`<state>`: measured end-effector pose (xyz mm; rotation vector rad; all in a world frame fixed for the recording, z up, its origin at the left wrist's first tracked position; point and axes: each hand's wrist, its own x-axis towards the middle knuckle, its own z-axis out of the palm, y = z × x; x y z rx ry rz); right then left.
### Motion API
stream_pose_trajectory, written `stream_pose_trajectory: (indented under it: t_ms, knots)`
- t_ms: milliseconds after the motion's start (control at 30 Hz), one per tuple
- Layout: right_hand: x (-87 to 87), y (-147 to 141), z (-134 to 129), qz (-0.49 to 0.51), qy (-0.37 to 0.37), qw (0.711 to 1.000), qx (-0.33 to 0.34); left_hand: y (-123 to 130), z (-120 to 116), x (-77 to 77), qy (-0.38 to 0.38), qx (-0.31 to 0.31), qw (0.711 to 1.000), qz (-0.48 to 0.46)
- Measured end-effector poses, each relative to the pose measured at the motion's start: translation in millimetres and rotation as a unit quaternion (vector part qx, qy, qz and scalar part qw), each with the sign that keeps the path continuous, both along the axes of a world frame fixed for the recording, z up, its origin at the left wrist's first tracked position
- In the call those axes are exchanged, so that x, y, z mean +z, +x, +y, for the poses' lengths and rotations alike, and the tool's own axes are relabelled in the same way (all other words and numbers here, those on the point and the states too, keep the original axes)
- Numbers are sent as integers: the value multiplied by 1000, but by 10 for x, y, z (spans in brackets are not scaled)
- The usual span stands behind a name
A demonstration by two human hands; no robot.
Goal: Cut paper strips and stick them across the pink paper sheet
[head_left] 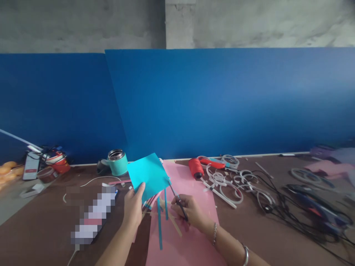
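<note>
A bright turquoise paper square (149, 175) is held up by my left hand (134, 205), whose thumb lies on its lower left part. My right hand (188, 210) grips scissors (181, 207) with dark handles. The blades point up and left and meet the paper's right edge. Underneath lies a large pink sheet (194, 207), with narrow blue strips (160, 229) and a pale yellow strip (176, 224) on it. More thin strips show partly below the paper, and some are hidden by it.
Behind the pink sheet stand a teal mug (118, 164) and a red thread spool (196, 169). White coiled strips (234, 184) and black cables (288, 218) lie at right. A phone-like device (95, 218), pixelated, lies left. A blue panel (208, 103) rises behind the table.
</note>
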<state>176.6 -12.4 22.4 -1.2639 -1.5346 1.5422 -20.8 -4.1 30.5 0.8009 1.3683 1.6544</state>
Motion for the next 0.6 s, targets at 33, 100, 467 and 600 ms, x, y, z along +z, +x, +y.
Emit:
stream_pose_trajectory:
  t_ms: [33,100,467,600]
  knots:
    - [6,-2,0,-2,0,1000,-1,-7,3,-10,-1,-2,1000,-2]
    - [14,-4,-1,-4,1,1000,-5,-21,8,-32,-2,-1,1000,-1]
    - [-50,1,13,10,21,1000,-11,-28,-1,-38,-12,-11,1000,9]
    - [-51,4,11,14,17,1000,-14,-17,-14,-10,-12,5,1000,12]
